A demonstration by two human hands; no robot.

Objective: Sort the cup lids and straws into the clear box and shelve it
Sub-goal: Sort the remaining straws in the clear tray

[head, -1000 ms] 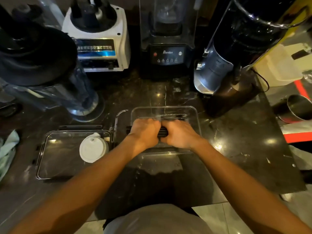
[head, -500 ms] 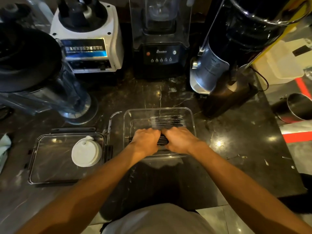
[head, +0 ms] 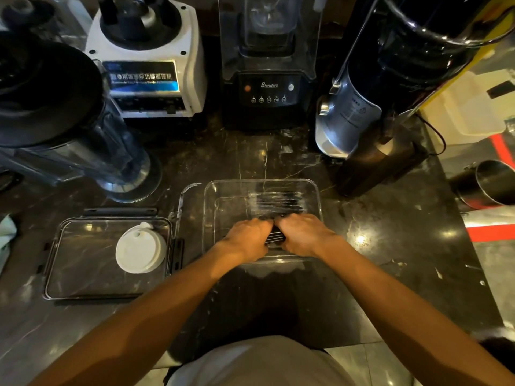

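A clear box stands open on the dark marble counter in front of me. Both hands are down inside it, side by side. My left hand and my right hand grip a bundle of black straws between them near the box's near wall. More dark straws, or their reflection, show at the box's far side. A white cup lid lies on the box's clear flat cover, to the left of the box.
Along the back stand a white blender base, a black Blenders machine and a tall dark grinder. A blender jug leans at the left. A steel cup sits at the right, beyond the counter edge.
Both hands have kept hold of the straw bundle and sunk slightly lower in the box. The view has shifted a little; the lid and cover have not moved.
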